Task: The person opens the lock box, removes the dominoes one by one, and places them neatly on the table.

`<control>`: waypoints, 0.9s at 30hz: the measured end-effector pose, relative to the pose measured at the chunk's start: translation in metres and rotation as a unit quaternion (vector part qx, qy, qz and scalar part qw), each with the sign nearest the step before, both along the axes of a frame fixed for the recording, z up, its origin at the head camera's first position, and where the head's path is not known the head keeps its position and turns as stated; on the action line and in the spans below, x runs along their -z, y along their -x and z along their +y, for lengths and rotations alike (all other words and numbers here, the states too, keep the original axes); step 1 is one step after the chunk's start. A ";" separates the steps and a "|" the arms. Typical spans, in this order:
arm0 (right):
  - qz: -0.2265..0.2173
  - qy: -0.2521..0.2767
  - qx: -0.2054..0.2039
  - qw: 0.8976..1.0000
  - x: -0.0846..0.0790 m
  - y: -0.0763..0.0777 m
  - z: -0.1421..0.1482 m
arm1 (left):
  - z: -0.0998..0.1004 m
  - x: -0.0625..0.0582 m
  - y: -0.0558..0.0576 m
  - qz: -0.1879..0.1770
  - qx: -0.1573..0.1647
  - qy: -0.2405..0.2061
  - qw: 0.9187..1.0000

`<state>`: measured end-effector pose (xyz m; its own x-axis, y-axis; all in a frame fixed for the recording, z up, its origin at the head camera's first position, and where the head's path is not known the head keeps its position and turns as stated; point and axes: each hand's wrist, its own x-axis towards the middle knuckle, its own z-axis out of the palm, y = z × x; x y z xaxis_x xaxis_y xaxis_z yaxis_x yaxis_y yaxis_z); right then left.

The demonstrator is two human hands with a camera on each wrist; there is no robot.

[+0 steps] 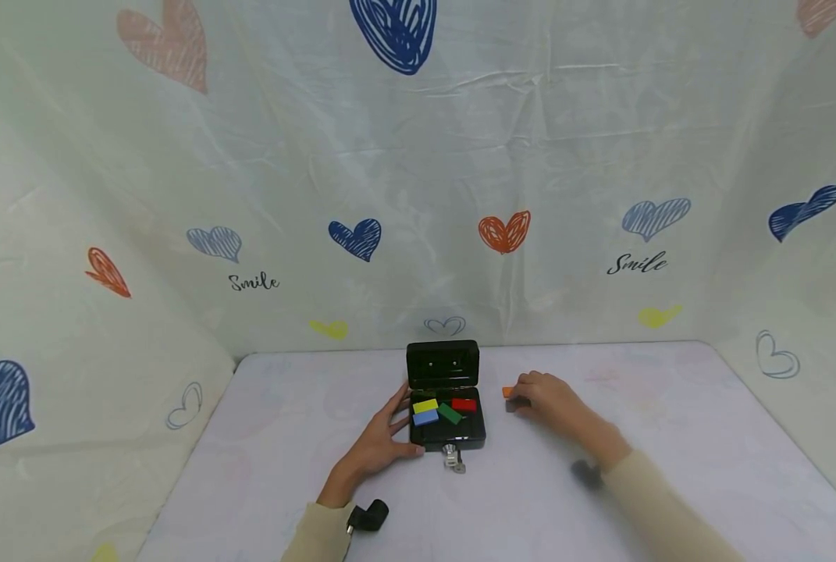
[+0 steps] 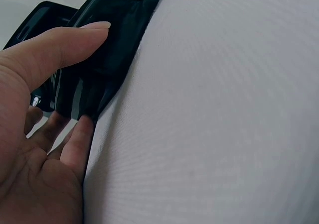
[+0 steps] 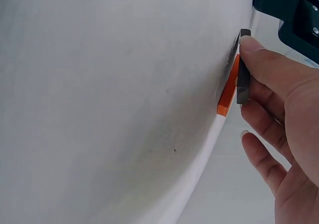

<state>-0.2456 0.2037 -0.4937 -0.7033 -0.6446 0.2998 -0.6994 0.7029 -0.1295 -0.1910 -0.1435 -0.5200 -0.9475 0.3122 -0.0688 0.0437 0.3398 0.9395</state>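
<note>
A black metal cash box (image 1: 448,442) stands with its lid (image 1: 442,364) raised. Inside lie a yellow block (image 1: 425,405), a blue block (image 1: 426,417), a green block (image 1: 450,414) and a red block (image 1: 464,405). My left hand (image 1: 378,443) holds the box's left side, thumb on the front wall (image 2: 102,47) and fingers along the side. To the right of the box, my right hand (image 1: 547,398) pinches a dark grey block (image 3: 243,69) between thumb and fingers. Close by it, an orange block (image 3: 228,89) lies on the table.
A silver lock with keys (image 1: 451,459) hangs at the box's front. The white-covered table (image 1: 530,499) meets a pale curtain (image 1: 418,281) printed with hearts behind and at both sides. A black wrist camera (image 1: 370,515) sits on the left sleeve.
</note>
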 end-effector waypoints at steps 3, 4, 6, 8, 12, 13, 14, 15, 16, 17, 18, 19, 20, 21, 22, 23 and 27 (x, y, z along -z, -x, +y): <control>0.005 0.003 -0.006 1.000 0.001 0.000 0.000 | 0.000 0.000 0.000 0.000 0.000 -0.001 1.000; 0.009 0.006 -0.008 1.000 0.001 0.000 0.000 | 0.000 0.000 -0.001 -0.001 0.000 -0.001 1.000; 0.017 0.011 -0.012 1.000 0.001 0.001 -0.001 | 0.000 0.000 -0.001 -0.002 -0.001 -0.002 1.000; 0.026 0.015 -0.016 0.999 0.002 0.001 -0.001 | 0.000 0.000 -0.001 -0.003 -0.002 -0.002 1.000; 0.017 0.009 -0.008 1.000 0.001 0.001 -0.003 | 0.001 0.000 -0.001 -0.003 -0.004 0.000 1.000; 0.011 0.005 -0.004 1.000 0.000 0.000 -0.003 | 0.001 0.000 -0.001 -0.003 -0.005 0.001 1.000; 0.003 0.001 -0.001 1.000 -0.001 0.000 -0.004 | 0.001 0.000 -0.001 -0.003 -0.005 0.001 1.000; -0.002 -0.002 0.003 1.000 -0.001 0.000 -0.004 | 0.001 0.001 -0.001 -0.003 -0.005 0.001 1.000; -0.006 -0.003 0.004 1.000 -0.002 0.000 -0.005 | 0.001 0.001 -0.001 -0.003 -0.005 0.001 1.000; -0.009 -0.005 0.005 1.000 -0.002 0.000 -0.005 | 0.001 0.001 -0.001 -0.003 -0.005 0.001 1.000; -0.010 -0.007 0.005 1.000 -0.003 0.000 -0.005 | 0.001 0.001 -0.001 -0.004 -0.005 0.000 1.000; -0.010 -0.008 0.005 1.000 -0.003 0.000 -0.005 | 0.000 0.001 -0.001 -0.004 -0.005 -0.001 1.000; -0.009 -0.009 0.006 1.000 -0.003 0.000 -0.005 | 0.000 0.001 -0.001 -0.004 -0.005 -0.001 1.000; -0.008 -0.010 0.005 1.000 -0.003 0.000 -0.005 | 0.000 0.001 -0.001 -0.005 -0.005 -0.002 1.000; -0.007 -0.009 0.004 1.000 -0.002 0.000 -0.005 | 0.000 0.001 -0.001 -0.005 -0.005 -0.002 1.000; -0.004 -0.008 0.004 1.000 -0.002 0.000 -0.005 | 0.000 0.001 -0.001 -0.006 -0.005 -0.001 1.000; 0.017 0.001 -0.010 1.000 -0.004 -0.001 -0.005 | 0.000 0.001 0.000 -0.005 -0.005 -0.002 1.000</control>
<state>-0.2449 0.1990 -0.4899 -0.6799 -0.6577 0.3243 -0.7172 0.6885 -0.1075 -0.1905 -0.1430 -0.5209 -0.9499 0.3029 -0.0769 0.0311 0.3366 0.9411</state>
